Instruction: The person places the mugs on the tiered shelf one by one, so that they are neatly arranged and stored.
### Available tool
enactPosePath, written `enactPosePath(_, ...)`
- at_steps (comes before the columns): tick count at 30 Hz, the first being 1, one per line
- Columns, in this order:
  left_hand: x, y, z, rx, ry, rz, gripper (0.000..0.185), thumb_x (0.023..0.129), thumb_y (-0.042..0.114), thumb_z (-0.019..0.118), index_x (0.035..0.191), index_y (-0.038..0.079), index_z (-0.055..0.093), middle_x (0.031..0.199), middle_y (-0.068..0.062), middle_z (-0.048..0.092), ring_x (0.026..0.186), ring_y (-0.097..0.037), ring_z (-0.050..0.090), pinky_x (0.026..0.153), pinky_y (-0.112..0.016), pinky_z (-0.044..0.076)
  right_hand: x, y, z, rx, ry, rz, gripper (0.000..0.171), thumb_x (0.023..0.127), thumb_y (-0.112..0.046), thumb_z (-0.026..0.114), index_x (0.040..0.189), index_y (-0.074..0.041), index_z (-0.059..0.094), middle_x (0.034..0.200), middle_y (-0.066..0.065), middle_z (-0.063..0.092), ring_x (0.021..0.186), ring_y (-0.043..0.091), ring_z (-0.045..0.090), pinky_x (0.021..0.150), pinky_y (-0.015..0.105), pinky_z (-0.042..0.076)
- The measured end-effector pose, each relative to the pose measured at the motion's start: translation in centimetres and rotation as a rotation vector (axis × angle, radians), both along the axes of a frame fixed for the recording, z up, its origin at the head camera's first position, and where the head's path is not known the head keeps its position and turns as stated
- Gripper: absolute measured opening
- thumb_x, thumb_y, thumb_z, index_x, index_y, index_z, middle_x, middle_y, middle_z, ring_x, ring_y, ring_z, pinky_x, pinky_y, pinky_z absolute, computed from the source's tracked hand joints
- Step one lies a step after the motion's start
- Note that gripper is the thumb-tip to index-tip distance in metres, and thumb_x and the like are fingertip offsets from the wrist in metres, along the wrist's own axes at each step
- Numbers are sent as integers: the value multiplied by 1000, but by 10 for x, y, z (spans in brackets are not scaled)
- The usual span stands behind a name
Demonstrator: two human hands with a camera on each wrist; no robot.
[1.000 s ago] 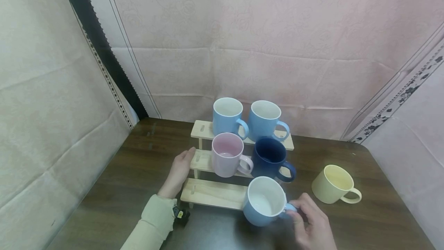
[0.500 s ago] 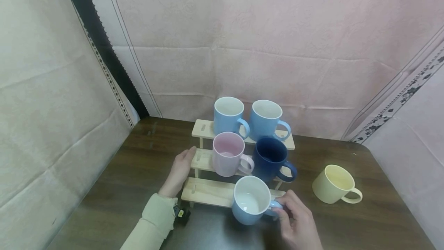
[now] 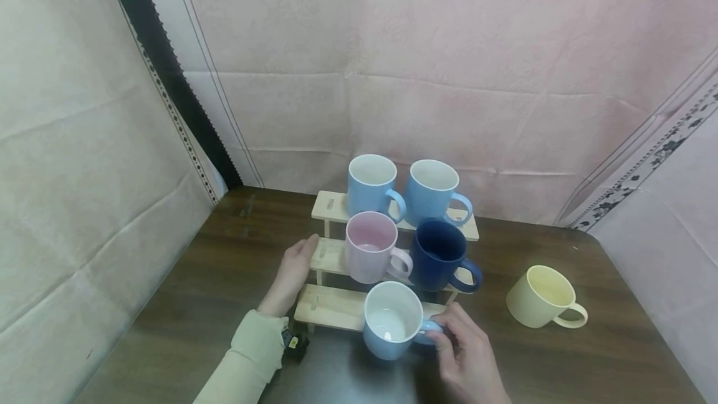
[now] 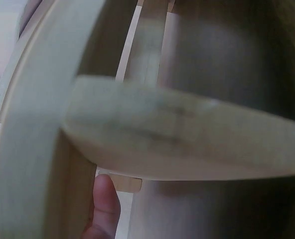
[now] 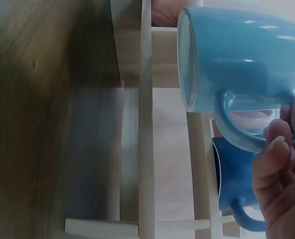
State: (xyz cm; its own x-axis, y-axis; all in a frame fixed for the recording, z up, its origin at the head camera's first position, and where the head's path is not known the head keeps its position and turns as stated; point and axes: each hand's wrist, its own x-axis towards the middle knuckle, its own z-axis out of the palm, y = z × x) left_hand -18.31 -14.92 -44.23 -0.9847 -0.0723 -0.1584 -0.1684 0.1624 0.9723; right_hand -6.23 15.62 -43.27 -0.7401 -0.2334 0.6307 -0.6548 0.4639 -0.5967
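In the head view a three-tier wooden display stand (image 3: 328,307) holds several mugs. My right hand (image 3: 468,351) pinches the handle of a light blue mug (image 3: 387,340), white inside, which overlaps the front of the lowest tier. The right wrist view has this blue mug (image 5: 247,59) tipped sideways in the picture, fingers round its handle. My left hand (image 3: 291,270) grips the left end of the middle tier; a digit of it (image 4: 106,204) shows beside the boards in the left wrist view. A pink mug (image 3: 366,260) and a navy mug (image 3: 436,267) stand on that tier.
Two light blue mugs, a left one (image 3: 367,195) and a right one (image 3: 427,201), stand on the top tier. A pale yellow mug (image 3: 533,304) rests on the dark wooden table (image 3: 611,354) at the right. Cloth (image 3: 449,48) hangs behind.
My right hand has carried the light blue mug leftward along the front of the lowest tier, uncovering its right part. My left hand keeps its place on the stand.
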Motion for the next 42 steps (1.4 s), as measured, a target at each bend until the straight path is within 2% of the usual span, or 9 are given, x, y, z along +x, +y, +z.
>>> enactPosePath(7,0,0,0,2,9,-7,68,101,54,39,140,-1,43,140,-22,47,135,-39,38,110,-60,27,-3,-7,0,-3,32,7,30,77,9,74,92,-15,64,82,-7,50,72,6,45,60,15,39)
enactPosePath(13,-1,0,0,2,6,2,71,100,55,39,142,-3,41,142,-24,45,136,-40,36,111,-58,26,-4,-13,2,-5,19,20,29,79,7,73,93,-16,64,82,-9,49,72,5,46,60,13,40)
enactPosePath(20,-2,0,-1,-1,1,5,68,101,55,39,139,-1,45,137,-23,50,133,-39,41,109,-59,29,-7,-20,1,-16,22,40,24,81,5,72,92,-15,64,81,-9,48,69,3,44,56,12,39)
enactPosePath(31,-2,0,-1,5,-14,-3,68,102,52,38,142,-2,40,141,-24,46,135,-40,37,110,-58,27,-6,-27,-3,17,-95,-3,17,86,-3,71,91,-18,63,82,-14,45,69,2,45,54,14,42)
enactPosePath(34,-1,0,0,-1,-26,-1,72,101,54,38,145,-3,36,145,-25,41,138,-41,33,111,-58,25,-8,-28,-5,5,-48,11,16,86,-3,72,91,-16,64,81,-13,46,69,3,45,55,13,41)
enactPosePath(38,0,0,0,-5,-37,0,81,99,59,39,148,-4,29,151,-26,32,141,-42,25,112,-58,21,-10,-33,-5,-17,55,21,23,77,8,74,88,-10,64,77,-8,46,67,4,44,58,9,37)
enactPosePath(42,0,1,0,-6,-29,4,80,98,60,39,147,-3,32,149,-26,36,140,-42,28,112,-59,23,-10,-35,-7,-17,61,7,27,73,12,74,86,-9,63,76,-8,45,66,5,45,58,8,36)
